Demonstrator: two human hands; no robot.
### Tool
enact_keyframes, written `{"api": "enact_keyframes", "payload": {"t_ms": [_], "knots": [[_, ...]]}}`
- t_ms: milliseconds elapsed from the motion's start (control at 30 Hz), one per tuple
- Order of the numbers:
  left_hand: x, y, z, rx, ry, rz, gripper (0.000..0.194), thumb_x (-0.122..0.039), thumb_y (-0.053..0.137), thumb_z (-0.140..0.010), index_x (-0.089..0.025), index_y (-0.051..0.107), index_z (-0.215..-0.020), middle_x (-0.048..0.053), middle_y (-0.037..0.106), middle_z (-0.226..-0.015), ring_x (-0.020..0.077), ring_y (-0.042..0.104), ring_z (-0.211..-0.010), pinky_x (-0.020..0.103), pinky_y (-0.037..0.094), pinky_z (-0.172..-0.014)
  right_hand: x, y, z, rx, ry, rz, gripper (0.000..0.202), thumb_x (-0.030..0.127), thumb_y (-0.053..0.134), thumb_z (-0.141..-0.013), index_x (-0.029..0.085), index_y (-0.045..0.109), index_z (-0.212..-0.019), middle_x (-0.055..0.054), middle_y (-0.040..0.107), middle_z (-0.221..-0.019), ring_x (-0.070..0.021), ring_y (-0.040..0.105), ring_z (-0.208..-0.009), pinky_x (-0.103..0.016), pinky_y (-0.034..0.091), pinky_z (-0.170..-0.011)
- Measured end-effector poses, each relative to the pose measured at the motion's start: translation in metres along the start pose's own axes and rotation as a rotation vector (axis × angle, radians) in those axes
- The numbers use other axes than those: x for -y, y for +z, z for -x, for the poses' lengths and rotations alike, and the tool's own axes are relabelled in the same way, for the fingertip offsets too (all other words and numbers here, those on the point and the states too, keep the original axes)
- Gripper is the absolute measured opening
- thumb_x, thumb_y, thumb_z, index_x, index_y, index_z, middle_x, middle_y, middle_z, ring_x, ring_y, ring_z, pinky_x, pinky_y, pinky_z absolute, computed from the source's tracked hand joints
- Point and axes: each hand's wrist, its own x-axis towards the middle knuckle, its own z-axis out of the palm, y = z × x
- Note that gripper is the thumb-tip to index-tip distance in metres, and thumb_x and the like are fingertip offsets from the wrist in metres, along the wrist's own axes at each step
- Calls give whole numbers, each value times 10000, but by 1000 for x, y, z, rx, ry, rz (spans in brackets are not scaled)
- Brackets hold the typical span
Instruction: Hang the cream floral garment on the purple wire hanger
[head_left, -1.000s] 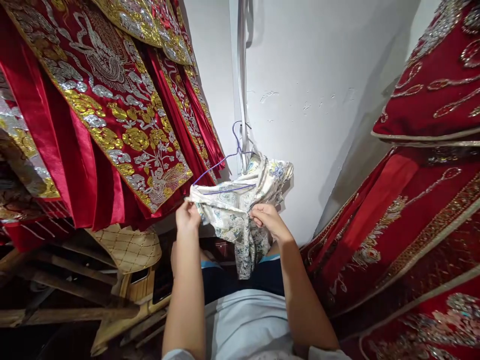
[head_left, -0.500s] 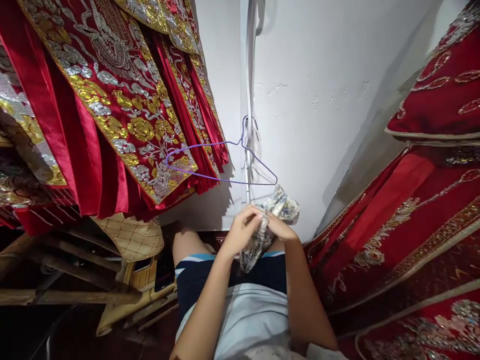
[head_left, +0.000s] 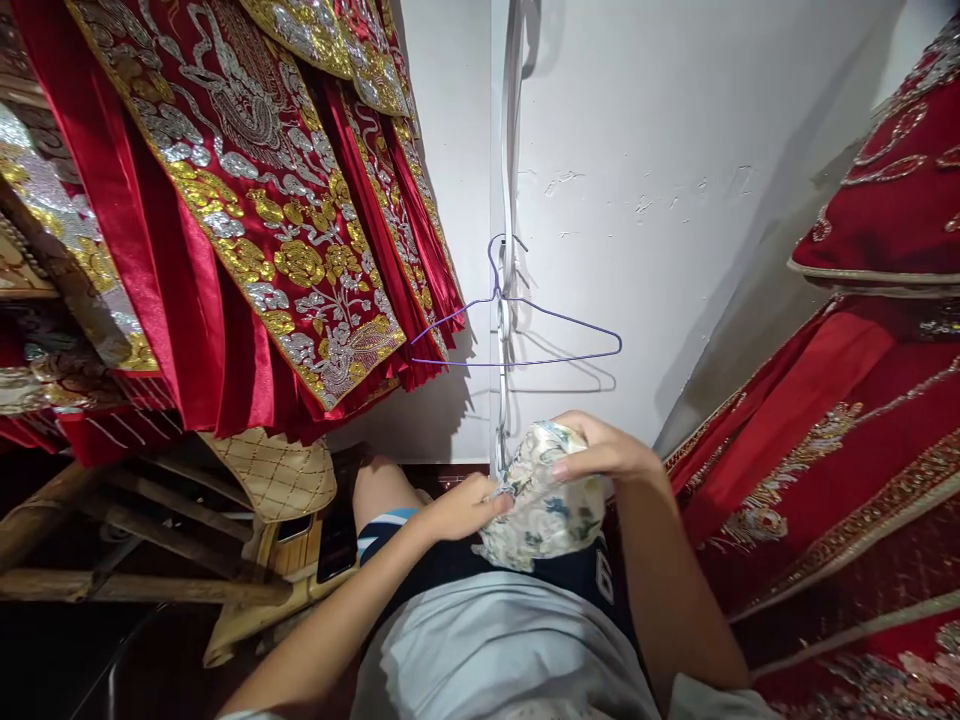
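A light cloth with a green and blue floral print (head_left: 546,512) is stretched between my two hands, above my lap. My left hand (head_left: 469,507) pinches its left edge, thumb on top. At the upper right edge my right hand (head_left: 609,450) grips the same cloth, with the thumb across its front and the other fingers partly hidden behind. The cloth looks crumpled, and its full shape cannot be made out. Beyond my hands a bare purple wire hanger (head_left: 559,360) hangs by its hook on a white upright strip (head_left: 507,130), touching neither hand.
Red garments with gold and silver embroidery (head_left: 300,262) hang at the left. More red embroidered clothing (head_left: 817,430) hangs close on the right. A bamboo chair (head_left: 247,595) with a dark phone (head_left: 337,548) on it stands at the lower left. The white wall (head_left: 622,120) is ahead.
My hands have moved apart and spread the cloth, which was bunched between them. The right hand went up and to the right. The hanger has swung round to the right.
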Motion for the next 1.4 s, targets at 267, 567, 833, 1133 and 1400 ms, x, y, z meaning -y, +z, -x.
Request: {"api": "enact_keyframes", "payload": {"t_ms": [267,567,833,1133,1400], "knots": [[24,-93,34,15,-91,-640,280,-524,677,-801,-248,723,-796,85,736,-911,280,656,-894,386,472,-896,-2,-31,-51,-642,-353,552,232,195,617,-782,207,708,-995,-50,725,-1003,-233,664,-946,-353,485,-891],[26,-120,23,-102,-101,-766,322,-386,500,-884,-217,710,-707,114,693,-1244,343,600,-1159,494,454,-1008,-48,-64,-99,-849,-225,828,273,451,553,-911,211,680,-936,-47,704,-856,-223,620,-824,-300,416,-758],[0,-115,-25,-267,-41,-489,199,-308,476,-844,-206,606,-733,124,697,-1161,309,629,-1098,392,478,-960,-15,-71,-62,-796,-224,923,448,518,511,-924,205,447,-612,39,358,-565,-131,351,-579,-269,267,-590],[-19,-111,-125,-333,128,-414,379,-160,451,-825,-192,444,-1203,55,671,-961,201,633,-862,310,457,-819,-9,-65,-57,-631,-244,747,418,541,552,-894,182,605,-685,18,478,-631,-141,430,-628,-276,332,-630],[-36,-129,-146,-289,191,-840,143,-198,421,-856,-210,564,-852,35,572,-700,218,536,-663,316,332,-637,8,-91,-15,-741,-201,855,973,222,722,-708,225,298,-1583,-34,675,-875,-217,602,-743,-352,492,-745]]}}
